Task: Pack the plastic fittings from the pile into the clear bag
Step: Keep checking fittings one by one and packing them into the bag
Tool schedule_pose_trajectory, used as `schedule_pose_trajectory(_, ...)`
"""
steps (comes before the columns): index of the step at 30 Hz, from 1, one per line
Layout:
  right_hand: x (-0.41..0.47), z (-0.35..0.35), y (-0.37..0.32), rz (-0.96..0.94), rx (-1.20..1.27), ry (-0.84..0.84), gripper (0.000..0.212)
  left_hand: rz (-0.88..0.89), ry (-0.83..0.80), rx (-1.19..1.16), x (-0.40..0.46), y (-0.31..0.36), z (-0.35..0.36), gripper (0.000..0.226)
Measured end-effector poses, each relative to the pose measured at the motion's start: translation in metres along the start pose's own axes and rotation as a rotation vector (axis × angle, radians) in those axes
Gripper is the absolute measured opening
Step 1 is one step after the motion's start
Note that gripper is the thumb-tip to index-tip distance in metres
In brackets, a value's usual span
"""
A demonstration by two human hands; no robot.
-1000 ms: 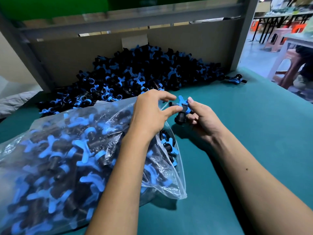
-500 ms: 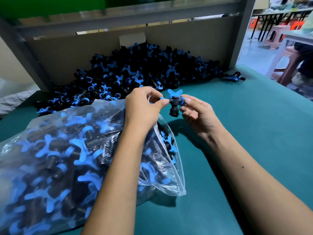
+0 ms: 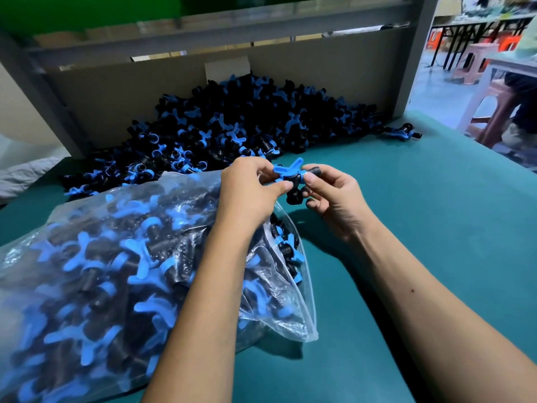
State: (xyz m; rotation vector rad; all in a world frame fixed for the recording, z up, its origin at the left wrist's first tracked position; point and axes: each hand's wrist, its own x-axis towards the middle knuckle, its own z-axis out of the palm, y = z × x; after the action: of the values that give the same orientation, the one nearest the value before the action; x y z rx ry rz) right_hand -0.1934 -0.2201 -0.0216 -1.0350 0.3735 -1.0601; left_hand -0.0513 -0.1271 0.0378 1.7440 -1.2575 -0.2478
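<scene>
Near left: clear bag (image 3: pixel 87 271) lies on its side on the green table (image 3: pixel 421 213), already well stuffed with black-and-blue fittings, mouth facing right toward the hands. Far centre: pile (image 3: pixel 232 129) of the same fittings heaped against the cardboard backboard (image 3: pixel 130 91), still large, so the task looks far from finished.

Left hand (image 3: pixel 247 187) reaches over the bag's upper edge, thumb and forefinger pinching the left end of one fitting (image 3: pixel 293 177). Right hand (image 3: pixel 334 193) pinches its right black stub, other fingers curled under. Fitting is held in the air just past the bag mouth, blue wing handle up.

Judgement: both hands look to be checking or turning the part before it goes in. To do it well: let the right hand go, have the left hand carry the part into the mouth, push it deep so nothing rolls out the open edge.

Far right: a few stray fittings (image 3: pixel 402 133) lie apart from the pile, easy to miss.
</scene>
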Motion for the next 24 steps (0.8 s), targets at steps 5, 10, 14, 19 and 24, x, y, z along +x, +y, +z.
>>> schedule_pose_trajectory(5, 0.002, -0.008, -0.005, -0.045, 0.095, 0.256, 0.019, -0.038, 0.035, -0.078, 0.000, 0.001, -0.002, 0.011)
schedule_pose_trajectory(10, 0.003, 0.000, 0.002, -0.213, -0.253, 0.304, 0.015, -0.033, 0.144, -0.061, 0.001, 0.003, -0.001, 0.012)
schedule_pose_trajectory(14, -0.005, 0.015, 0.018, -0.405, -0.725, 0.169, 0.033, -0.025, 0.204, -0.068, 0.001, 0.005, 0.000, 0.015)
schedule_pose_trajectory(19, -0.001, 0.018, 0.023, -0.386, -0.631, 0.148, 0.018, 0.004, 0.115, -0.105, -0.001, 0.009, -0.001, 0.019)
schedule_pose_trajectory(24, -0.005, 0.021, 0.014, 0.153, 0.262, 0.102, 0.025, 0.032, 0.152, -0.300, -0.001, 0.017, -0.007, 0.017)
